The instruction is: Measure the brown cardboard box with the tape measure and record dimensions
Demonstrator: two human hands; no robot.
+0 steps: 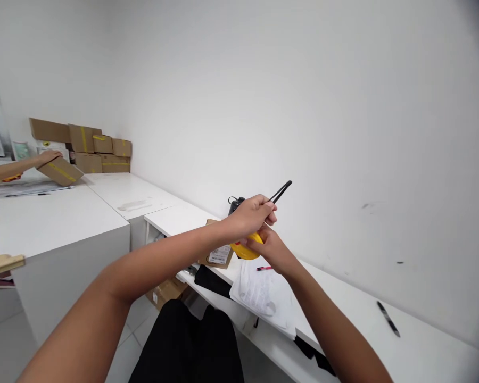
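Observation:
My left hand (pixel 253 215) is closed with a thin black strap loop (pixel 282 190) sticking out past its fingers. Just below it, my right hand (pixel 274 249) grips a rounded yellow object (pixel 245 251) with a small red spot; its exact kind is partly hidden by my fingers. The two hands are close together above the white shelf, the left wrist crossing in front. Under them lies a cardboard box (pixel 219 254) with a white label. A black item (pixel 234 204) with a loop shows behind my left hand, mostly covered.
Papers (pixel 259 290) with a red pen (pixel 264 268) lie on the narrow white shelf; a black pen (pixel 388 318) is further right. At left, another person's hand (pixel 50 156) touches a cardboard box (pixel 62 169) on a white table (pixel 59 218). Taped boxes (pixel 88 164) are stacked behind.

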